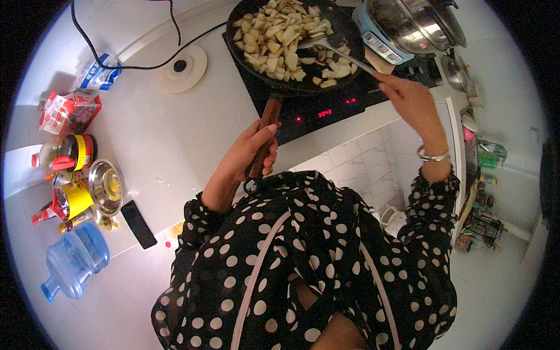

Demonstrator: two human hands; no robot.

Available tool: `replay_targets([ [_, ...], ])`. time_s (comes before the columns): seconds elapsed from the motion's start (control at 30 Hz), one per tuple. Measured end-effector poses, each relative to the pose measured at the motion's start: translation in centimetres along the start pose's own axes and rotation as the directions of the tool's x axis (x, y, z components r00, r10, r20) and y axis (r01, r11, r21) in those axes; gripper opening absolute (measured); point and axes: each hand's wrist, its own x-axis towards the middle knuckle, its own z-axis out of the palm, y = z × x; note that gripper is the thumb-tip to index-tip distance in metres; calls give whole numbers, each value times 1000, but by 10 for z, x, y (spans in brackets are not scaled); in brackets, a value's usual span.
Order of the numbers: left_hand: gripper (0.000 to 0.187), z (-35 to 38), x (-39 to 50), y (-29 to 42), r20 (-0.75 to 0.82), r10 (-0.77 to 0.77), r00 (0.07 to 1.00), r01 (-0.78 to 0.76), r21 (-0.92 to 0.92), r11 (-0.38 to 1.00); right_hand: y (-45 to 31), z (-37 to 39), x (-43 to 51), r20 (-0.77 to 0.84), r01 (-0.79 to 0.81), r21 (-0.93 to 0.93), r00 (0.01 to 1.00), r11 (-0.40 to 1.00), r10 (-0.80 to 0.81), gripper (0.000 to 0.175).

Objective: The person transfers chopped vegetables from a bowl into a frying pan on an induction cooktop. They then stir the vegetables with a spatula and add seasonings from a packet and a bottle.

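Note:
My left hand [258,151] is closed round the brown handle [270,113] of a dark frying pan [306,89]. The pan stands on a black induction cooktop [302,109] with a lit red display. Pale chopped pieces of food [280,37] fill much of the pan, thickest at its left and top. My right hand [404,94] grips the shaft of a metal spatula [352,60], whose blade rests among the pieces near the middle of the pan. The tip of the blade is partly hidden by food.
A round white lid [183,69] lies left of the pan, with a black cable near it. A steel pot [415,26] stands at the upper right. Along the left are food packets [72,111], bottles, a steel bowl [106,188], a black phone [139,224] and a blue water jug [76,260].

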Motion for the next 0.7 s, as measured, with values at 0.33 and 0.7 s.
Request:
replay_targets([
  [0.33, 39, 0, 0, 1, -22, 10, 1000, -10, 21, 1000, 13, -125, -38, 149, 5, -34, 989, 999, 0, 27],
  [0.7, 41, -5, 0, 0, 15, 21, 1000, -21, -7, 1000, 13, -137, -30, 265, 52, -98, 964, 994, -24, 25],
])
